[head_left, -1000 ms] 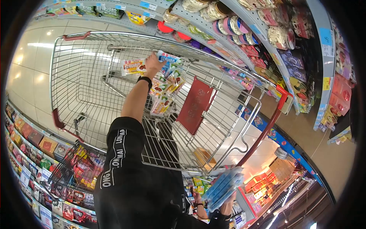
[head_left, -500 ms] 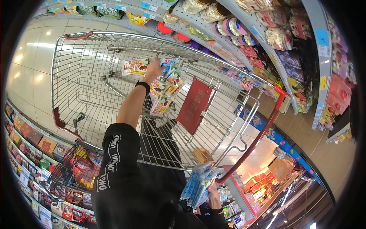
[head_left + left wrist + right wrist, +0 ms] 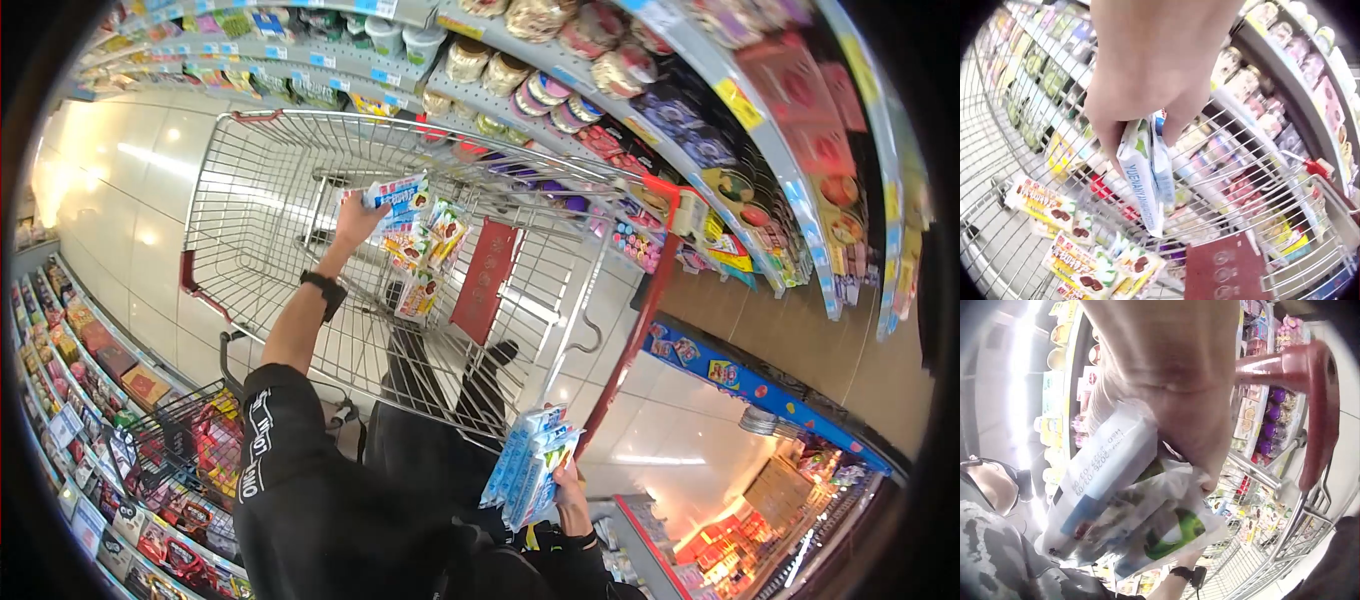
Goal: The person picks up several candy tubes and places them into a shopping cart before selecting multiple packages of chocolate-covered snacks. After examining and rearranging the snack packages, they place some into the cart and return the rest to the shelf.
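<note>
My left hand (image 3: 357,222) pinches blue-and-white snack packets (image 3: 1144,178) between thumb and fingers, inside a wire shopping cart (image 3: 210,180). Seen from the left wrist, two of these packets hang on edge above several yellow-and-white snack packets (image 3: 1085,265) lying in the cart. The left hand partly covers that pile in the head view. Close to the cart's handle end, my right hand (image 3: 572,503) grips a stack of several blue snack packets (image 3: 530,465). Their clear wrapping and a printed date show in the right wrist view.
The cart has a red flap (image 3: 487,283) and a red handle (image 3: 630,370) beside the right hand. Shelves of packaged goods (image 3: 590,90) run along the far side. At the lower left, a black wire basket (image 3: 190,440) stands before another shelf (image 3: 70,400).
My left hand has shifted left relative to the pile, with blue packets in its grip. The right hand's stack has come inward from farther right. The head view has turned, showing more shelves.
</note>
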Demonstrator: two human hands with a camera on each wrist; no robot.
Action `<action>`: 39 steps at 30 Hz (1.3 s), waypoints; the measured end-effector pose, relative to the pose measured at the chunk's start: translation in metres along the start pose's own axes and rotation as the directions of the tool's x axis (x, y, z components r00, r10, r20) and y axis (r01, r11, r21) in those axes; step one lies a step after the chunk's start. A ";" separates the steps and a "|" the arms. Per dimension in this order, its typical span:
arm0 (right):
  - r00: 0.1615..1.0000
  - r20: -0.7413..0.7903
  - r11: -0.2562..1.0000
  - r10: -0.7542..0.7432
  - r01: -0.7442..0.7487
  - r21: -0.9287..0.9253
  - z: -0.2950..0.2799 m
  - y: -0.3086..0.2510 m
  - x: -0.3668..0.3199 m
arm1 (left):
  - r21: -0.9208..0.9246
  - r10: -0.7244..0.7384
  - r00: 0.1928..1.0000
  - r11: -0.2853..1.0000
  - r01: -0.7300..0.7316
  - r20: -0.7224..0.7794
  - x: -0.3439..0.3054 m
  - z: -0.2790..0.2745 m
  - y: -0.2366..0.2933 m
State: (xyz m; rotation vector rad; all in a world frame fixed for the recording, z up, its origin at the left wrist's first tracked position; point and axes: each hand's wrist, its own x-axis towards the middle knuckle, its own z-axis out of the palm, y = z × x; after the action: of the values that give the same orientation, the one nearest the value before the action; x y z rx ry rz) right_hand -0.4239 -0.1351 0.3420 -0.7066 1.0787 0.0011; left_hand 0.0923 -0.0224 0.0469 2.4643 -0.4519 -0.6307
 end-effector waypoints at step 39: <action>0.858 0.067 0.778 -0.509 0.425 0.463 -0.278 -0.228 -0.096 | -0.927 0.503 0.780 0.241 0.287 0.372 -0.424 0.075 0.540</action>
State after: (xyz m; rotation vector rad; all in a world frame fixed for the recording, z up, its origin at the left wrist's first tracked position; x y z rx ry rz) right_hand -0.6192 -0.4286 0.4617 -0.5373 0.6569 -0.5831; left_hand -0.3963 -0.2960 0.4501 0.8873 -0.2986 -1.2079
